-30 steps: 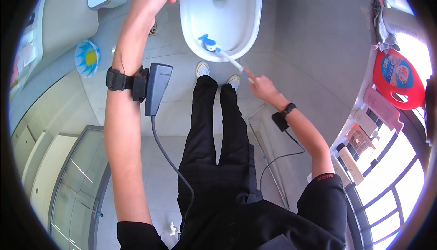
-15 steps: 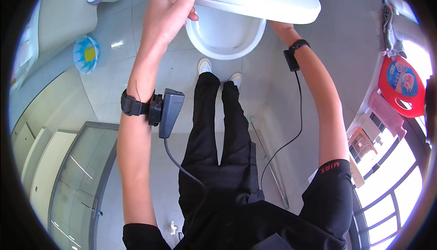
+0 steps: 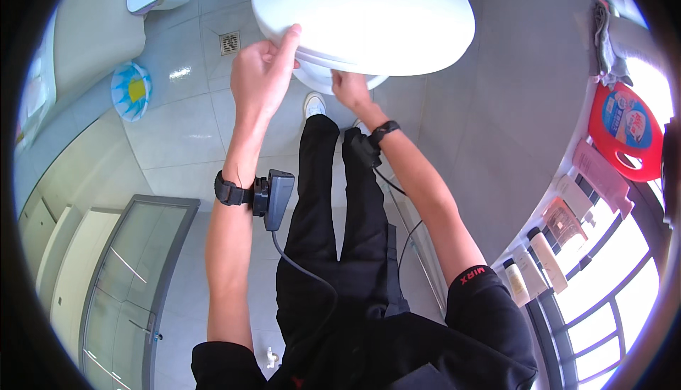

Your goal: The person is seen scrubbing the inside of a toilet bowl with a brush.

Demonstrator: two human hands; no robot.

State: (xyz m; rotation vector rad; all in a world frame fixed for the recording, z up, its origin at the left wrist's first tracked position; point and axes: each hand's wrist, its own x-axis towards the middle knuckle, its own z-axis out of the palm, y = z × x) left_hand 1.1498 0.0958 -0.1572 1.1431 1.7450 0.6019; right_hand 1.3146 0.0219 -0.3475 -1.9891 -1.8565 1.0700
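Observation:
A white toilet lid (image 3: 369,14) with a second thin layer along its edge, likely the seat, stands tilted over the white toilet bowl (image 3: 316,82). Its left edge is pinched by my left hand (image 3: 259,70), thumb on the upper face and fingers curled at the rim. Beneath the near edge of the lid is my right hand (image 3: 352,90), over the bowl's front. The lid covers its fingertips, so what they touch is hidden. Most of the bowl's inside is also out of sight behind the lid.
A floor drain (image 3: 230,43) and a lined waste bin (image 3: 132,92) lie to the left. A glass door (image 3: 124,276) stands lower left. On the right, a windowsill carries a red detergent jug (image 3: 624,131), several bottles and a grey cloth (image 3: 608,46).
The lid has come down toward me and hides more of the bowl. My right hand has moved left from the lid's right side to beneath its near edge.

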